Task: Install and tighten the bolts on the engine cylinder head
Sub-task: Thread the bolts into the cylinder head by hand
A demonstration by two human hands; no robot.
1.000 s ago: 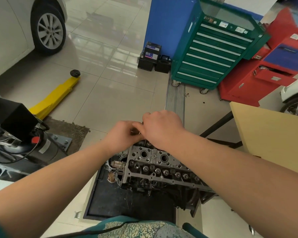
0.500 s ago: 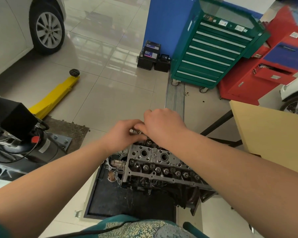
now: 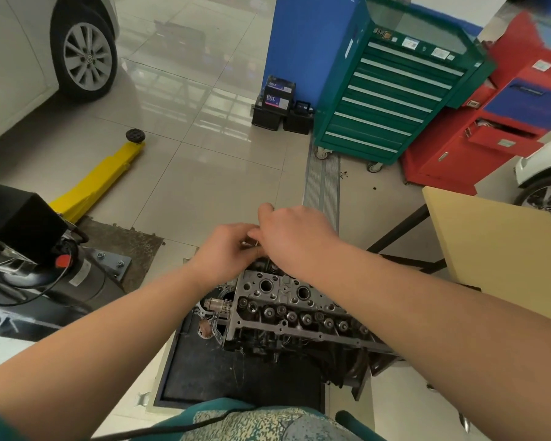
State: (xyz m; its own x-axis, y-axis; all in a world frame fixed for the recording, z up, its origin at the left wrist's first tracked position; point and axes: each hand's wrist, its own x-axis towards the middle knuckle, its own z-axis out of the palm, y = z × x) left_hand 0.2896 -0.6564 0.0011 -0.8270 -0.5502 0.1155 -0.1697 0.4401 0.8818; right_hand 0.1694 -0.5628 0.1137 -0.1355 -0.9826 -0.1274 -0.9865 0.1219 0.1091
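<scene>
The grey engine cylinder head (image 3: 287, 305) sits below me on a black mat, its top full of round holes and valve parts. Both hands meet over its far left end. My left hand (image 3: 225, 253) has its fingers curled around a small metal part, probably a bolt (image 3: 250, 244), of which only a sliver shows. My right hand (image 3: 295, 232) is just to the right with fingers bent down, pinching the same part. The far edge of the head is hidden under the hands.
A black mat (image 3: 204, 374) lies under the engine. A yellow lift arm (image 3: 99, 176) and a black motor unit (image 3: 23, 249) are at the left. A green tool cabinet (image 3: 392, 97), a red cabinet (image 3: 503, 122) and a tan tabletop (image 3: 497, 253) are at the right.
The hands stay together over the far left end of the head; the right hand's fingers have shifted slightly around the small part. The view has drifted a little.
</scene>
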